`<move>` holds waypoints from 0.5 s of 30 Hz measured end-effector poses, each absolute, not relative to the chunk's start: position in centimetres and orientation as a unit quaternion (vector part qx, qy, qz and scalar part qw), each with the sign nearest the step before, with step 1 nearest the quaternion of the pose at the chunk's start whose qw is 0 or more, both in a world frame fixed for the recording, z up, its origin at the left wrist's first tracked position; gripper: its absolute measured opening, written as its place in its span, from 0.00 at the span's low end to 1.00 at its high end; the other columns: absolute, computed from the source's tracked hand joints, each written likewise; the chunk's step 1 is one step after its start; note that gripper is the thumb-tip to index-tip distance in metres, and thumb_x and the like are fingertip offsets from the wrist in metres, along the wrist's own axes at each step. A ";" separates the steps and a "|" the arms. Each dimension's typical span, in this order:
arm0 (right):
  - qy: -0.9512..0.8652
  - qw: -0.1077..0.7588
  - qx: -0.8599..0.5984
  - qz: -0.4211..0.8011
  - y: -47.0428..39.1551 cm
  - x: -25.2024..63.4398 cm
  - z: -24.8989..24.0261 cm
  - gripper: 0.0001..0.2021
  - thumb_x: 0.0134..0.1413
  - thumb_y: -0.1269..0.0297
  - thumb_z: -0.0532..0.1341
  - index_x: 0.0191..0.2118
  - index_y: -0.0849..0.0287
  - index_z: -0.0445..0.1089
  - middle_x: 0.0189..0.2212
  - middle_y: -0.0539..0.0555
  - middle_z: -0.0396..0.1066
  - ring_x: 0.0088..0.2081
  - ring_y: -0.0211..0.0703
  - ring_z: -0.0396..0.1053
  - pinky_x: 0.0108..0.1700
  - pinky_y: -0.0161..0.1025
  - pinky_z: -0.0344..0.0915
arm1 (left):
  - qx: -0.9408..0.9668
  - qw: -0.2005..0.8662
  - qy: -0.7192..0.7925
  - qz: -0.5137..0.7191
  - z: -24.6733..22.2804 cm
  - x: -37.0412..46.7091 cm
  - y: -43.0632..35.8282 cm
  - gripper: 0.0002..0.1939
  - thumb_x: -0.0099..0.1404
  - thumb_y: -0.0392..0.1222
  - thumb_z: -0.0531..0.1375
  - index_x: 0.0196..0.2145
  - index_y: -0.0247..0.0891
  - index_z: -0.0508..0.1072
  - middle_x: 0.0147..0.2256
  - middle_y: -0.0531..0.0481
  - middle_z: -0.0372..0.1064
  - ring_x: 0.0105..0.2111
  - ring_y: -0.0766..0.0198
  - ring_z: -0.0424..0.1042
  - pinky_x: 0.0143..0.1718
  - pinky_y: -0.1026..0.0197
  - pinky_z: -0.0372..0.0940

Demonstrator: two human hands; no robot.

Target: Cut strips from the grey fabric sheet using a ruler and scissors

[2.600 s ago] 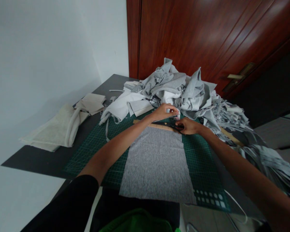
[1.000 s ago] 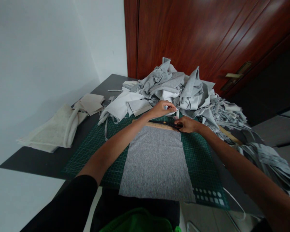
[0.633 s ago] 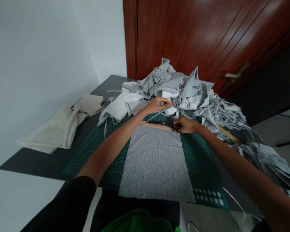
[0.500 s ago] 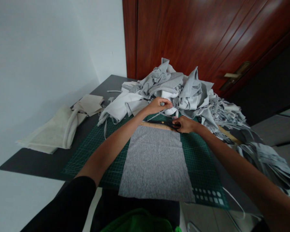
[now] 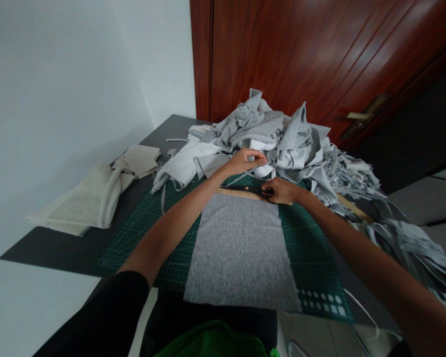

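Observation:
A grey cloth piece (image 5: 243, 250) lies flat on the green cutting mat (image 5: 308, 253), its lower end at the table's front edge. Along its far edge is a wooden ruler (image 5: 241, 194). My right hand (image 5: 278, 190) is closed on the handles of black scissors (image 5: 247, 188), which lie over the ruler with the blades pointing left. My left hand (image 5: 250, 160) is above the mat's far side, fingers pinched on a thin grey strip (image 5: 243, 175) of fabric.
A heap of grey and white fabric (image 5: 260, 129) covers the table's back. Folded cream cloth (image 5: 85, 201) lies at the left. Shredded strips (image 5: 353, 173) and a striped cloth bundle (image 5: 416, 248) are at the right, near a wooden stick (image 5: 353, 207). Behind stands a red-brown door (image 5: 282, 59).
My right hand and the scissors have shifted slightly left along the ruler. My left hand stays nearly in place, and the whole view has moved a little.

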State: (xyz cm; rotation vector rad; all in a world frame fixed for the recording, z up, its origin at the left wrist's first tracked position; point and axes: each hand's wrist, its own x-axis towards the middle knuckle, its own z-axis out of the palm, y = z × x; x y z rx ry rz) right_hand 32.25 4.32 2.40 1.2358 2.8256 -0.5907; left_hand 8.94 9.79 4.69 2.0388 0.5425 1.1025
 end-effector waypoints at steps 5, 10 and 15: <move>0.897 0.004 0.395 -0.197 4.4 32.2 2.3 0.06 0.45 0.68 0.64 0.27 0.55 0.65 0.22 0.45 0.65 0.25 0.38 0.58 0.33 0.40 0.52 | 0.794 0.368 0.217 0.432 4.9 8.9 9.9 0.26 0.64 0.65 0.69 0.37 0.36 0.84 0.37 0.45 0.81 0.40 0.59 0.75 0.48 0.56 0.68; 0.897 0.005 0.399 -0.190 4.4 32.4 2.2 0.06 0.45 0.68 0.64 0.27 0.55 0.65 0.23 0.46 0.65 0.26 0.39 0.58 0.33 0.40 0.52 | 0.797 0.358 0.211 0.438 5.0 8.9 10.0 0.26 0.65 0.65 0.68 0.37 0.35 0.84 0.37 0.45 0.81 0.40 0.59 0.76 0.47 0.57 0.67; 0.900 0.005 0.394 -0.186 4.2 32.2 2.3 0.07 0.46 0.69 0.64 0.27 0.55 0.64 0.22 0.46 0.64 0.26 0.39 0.58 0.34 0.40 0.52 | 0.797 0.352 0.204 0.447 5.0 8.8 10.0 0.26 0.66 0.65 0.68 0.37 0.36 0.84 0.37 0.45 0.81 0.40 0.58 0.76 0.47 0.57 0.67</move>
